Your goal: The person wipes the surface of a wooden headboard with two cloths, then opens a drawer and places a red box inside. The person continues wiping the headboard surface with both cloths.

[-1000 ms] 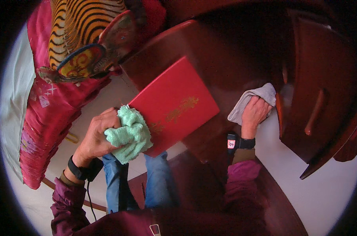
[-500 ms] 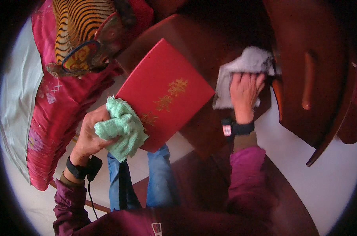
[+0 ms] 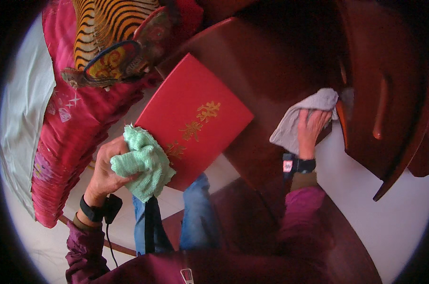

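My left hand [image 3: 109, 165] is closed round a crumpled light green cloth [image 3: 145, 173]. Through that cloth it grips the near left corner of a red certificate folder [image 3: 202, 97] with gold lettering. The folder tilts, held up off the furniture. On the right, my right hand [image 3: 313, 127] presses a pale grey-white cloth [image 3: 290, 130] against the dark wooden surface [image 3: 266, 61], at its right edge. Its fingers lie over the cloth and curl at the tips; part of the cloth is bunched beyond them.
A dark wooden chair-like piece [image 3: 366, 109] with curved parts stands close to my right hand. At the left lies pink quilted bedding [image 3: 77, 128] with a tiger-striped stuffed item [image 3: 110, 28] on it. Below the folder show blue-trousered legs [image 3: 200, 213] and pale floor.
My right hand has slid the pale cloth to the right and a little nearer, to the surface's edge. My left hand still holds the folder and green cloth, barely shifted.
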Action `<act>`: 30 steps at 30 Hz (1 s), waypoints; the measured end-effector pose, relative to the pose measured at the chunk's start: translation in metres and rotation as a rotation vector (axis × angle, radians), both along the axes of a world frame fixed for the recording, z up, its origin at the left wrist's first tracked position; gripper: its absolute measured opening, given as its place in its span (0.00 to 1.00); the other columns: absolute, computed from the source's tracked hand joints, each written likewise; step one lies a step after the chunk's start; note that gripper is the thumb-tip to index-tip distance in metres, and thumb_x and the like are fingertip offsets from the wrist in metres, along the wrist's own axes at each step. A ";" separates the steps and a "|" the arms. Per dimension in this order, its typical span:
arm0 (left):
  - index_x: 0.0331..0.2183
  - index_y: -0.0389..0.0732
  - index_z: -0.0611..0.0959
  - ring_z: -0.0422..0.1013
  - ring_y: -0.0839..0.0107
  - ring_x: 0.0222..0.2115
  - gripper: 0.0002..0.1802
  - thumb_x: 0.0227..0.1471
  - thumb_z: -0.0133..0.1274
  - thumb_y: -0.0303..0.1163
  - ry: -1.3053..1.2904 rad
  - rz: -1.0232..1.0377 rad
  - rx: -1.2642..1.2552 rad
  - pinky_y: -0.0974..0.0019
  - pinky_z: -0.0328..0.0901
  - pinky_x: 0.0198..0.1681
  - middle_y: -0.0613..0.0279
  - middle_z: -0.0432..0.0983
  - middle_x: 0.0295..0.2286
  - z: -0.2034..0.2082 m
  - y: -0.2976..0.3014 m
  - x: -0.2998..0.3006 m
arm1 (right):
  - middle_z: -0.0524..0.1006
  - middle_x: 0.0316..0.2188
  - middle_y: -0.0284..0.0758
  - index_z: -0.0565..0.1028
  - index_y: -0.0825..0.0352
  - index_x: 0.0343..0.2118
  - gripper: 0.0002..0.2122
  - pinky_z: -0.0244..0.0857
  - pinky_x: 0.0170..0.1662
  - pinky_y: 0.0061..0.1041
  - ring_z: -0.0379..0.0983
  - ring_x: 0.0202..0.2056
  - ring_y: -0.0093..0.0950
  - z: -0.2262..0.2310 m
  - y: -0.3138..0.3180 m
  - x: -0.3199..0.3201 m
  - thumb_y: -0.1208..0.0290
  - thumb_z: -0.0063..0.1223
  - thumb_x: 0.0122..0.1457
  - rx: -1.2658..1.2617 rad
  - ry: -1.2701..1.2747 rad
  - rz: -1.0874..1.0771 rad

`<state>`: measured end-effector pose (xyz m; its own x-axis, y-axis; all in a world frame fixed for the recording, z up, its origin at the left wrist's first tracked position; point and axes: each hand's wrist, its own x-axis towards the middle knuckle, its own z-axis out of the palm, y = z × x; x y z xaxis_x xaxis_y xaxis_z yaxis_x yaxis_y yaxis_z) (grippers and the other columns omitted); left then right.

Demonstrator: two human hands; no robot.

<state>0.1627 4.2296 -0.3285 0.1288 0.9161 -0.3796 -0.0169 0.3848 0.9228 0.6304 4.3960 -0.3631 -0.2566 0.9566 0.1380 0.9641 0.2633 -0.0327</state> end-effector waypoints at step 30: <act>0.23 0.38 0.76 0.70 0.68 0.32 0.14 0.33 0.66 0.28 -0.044 -0.011 -0.060 0.65 0.64 0.36 0.60 0.73 0.29 0.036 -0.079 -0.053 | 0.68 0.51 0.46 0.69 0.65 0.51 0.22 0.53 0.57 0.45 0.63 0.52 0.47 0.008 0.155 -0.178 0.56 0.44 0.58 0.169 -0.115 0.478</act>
